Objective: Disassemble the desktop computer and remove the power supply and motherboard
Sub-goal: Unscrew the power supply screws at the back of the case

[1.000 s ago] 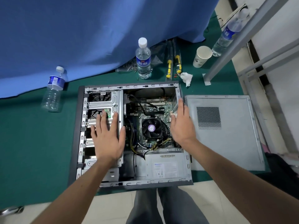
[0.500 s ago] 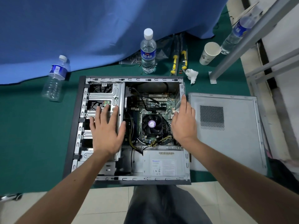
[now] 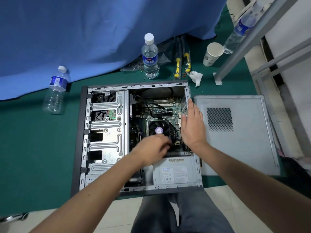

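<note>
L hand (image 3: 151,148) blurred at mobo (image 3: 161,111) cables, R hand (image 3: 193,128) flat

The computer case (image 3: 104,143) is bare stamped sheet metal, dull grey, and the detached side panel (image 3: 239,145) beside it is matt grey metal with a perforated grille. The mat (image 3: 33,148) underneath looks like felt, green and soft. Behind hangs smooth blue cloth (image 3: 84,31). Clear glossy plastic bottle (image 3: 149,56), paper cup (image 3: 212,53), crumpled white tissue (image 3: 196,78).
</note>
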`<state>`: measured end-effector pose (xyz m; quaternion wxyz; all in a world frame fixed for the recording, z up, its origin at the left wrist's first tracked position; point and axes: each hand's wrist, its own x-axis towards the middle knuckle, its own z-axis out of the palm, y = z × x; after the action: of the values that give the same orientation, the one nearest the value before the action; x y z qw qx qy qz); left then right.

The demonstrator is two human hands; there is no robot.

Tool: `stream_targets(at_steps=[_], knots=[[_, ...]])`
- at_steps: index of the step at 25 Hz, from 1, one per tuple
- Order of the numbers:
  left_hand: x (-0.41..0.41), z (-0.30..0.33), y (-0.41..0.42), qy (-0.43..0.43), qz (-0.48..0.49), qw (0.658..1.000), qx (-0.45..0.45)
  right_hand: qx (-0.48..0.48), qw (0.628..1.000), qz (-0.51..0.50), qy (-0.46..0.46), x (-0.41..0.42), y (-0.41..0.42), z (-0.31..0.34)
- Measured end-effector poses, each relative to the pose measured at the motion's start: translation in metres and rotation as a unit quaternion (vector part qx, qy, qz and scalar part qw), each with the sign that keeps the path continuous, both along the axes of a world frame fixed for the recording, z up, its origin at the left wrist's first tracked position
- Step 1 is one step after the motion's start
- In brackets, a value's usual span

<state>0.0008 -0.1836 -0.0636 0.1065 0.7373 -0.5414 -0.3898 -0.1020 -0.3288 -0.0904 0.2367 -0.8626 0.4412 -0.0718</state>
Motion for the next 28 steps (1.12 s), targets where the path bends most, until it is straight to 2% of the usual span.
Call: stream_targets(at_steps=[2, 4, 7, 10, 15, 18, 21, 23, 24, 26, 28], knots=[[-0.016, -0.004, -0.023, 0.046, -0.009, 0.987, 0.151, 0.01, 1.0, 0.002, -0.005, -0.001, 0.0, 0.001], [-0.023, -0.011, -0.036, 0.034, -0.006, 0.977, 0.212, 0.022, 1.0, -0.005, -0.007, -0.001, -0.001, 0.0], [-0.03, -0.015, -0.044, 0.013, 0.007, 0.97, 0.241, 0.025, 1.0, -0.004, -0.009, -0.002, 0.0, -0.001], [-0.036, -0.017, -0.05, 0.044, 0.026, 0.961, 0.272, 0.031, 0.999, -0.006, -0.007, -0.001, -0.001, -0.002], [-0.037, -0.015, -0.056, 0.04, 0.045, 0.96, 0.275, 0.027, 1.0, -0.002, -0.011, -0.001, -0.002, -0.003], [-0.036, -0.012, -0.058, 0.027, 0.008, 0.961, 0.276, 0.026, 1.0, -0.001, -0.012, -0.001, -0.001, -0.001], [-0.025, -0.016, -0.054, 0.033, -0.036, 0.974, 0.222, 0.027, 0.999, 0.002, -0.017, 0.0, -0.001, 0.0], [-0.014, -0.02, -0.05, -0.007, -0.05, 0.992, 0.114, 0.027, 0.999, -0.004, -0.016, 0.0, -0.001, -0.001], [-0.009, -0.025, -0.049, -0.057, -0.072, 0.995, 0.046, 0.029, 0.999, -0.007, -0.017, 0.0, -0.001, -0.001], [-0.004, -0.038, -0.05, -0.174, -0.172, 0.968, -0.051, 0.03, 0.999, -0.008, -0.022, 0.0, -0.001, -0.001], [-0.006, -0.05, -0.053, -0.224, -0.255, 0.938, -0.064, 0.027, 0.999, -0.008, -0.022, 0.0, -0.001, -0.001]])
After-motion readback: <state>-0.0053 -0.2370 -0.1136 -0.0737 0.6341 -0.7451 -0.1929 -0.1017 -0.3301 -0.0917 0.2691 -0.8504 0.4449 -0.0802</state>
